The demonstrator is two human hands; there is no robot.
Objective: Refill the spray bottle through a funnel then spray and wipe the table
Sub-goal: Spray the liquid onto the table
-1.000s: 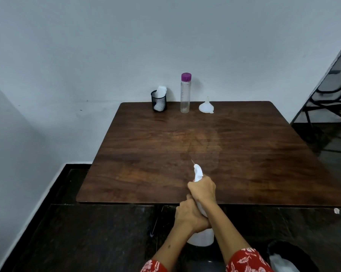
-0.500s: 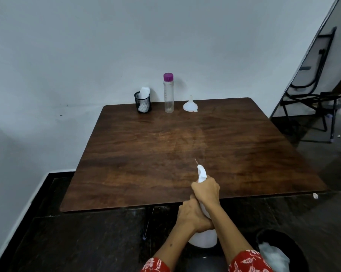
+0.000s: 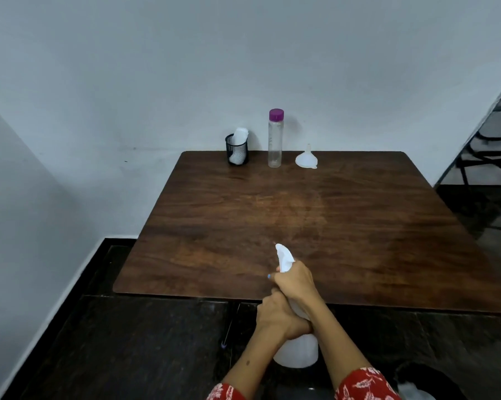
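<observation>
I see the white, translucent spray bottle (image 3: 296,352) held at the near edge of the table (image 3: 358,226), my left hand (image 3: 278,316) wrapped around its neck and my right hand (image 3: 295,281) closed on the white trigger head (image 3: 284,257), which points over the wood. Far at the back edge stand a black mesh cup (image 3: 237,150) with a white cloth (image 3: 240,137), a clear bottle (image 3: 274,142) with a purple cap, and a white funnel (image 3: 306,158) lying mouth down.

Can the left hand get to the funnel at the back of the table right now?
Probably not yet: the left hand is wrapped around the spray bottle. The table between it and the funnel is bare.
</observation>
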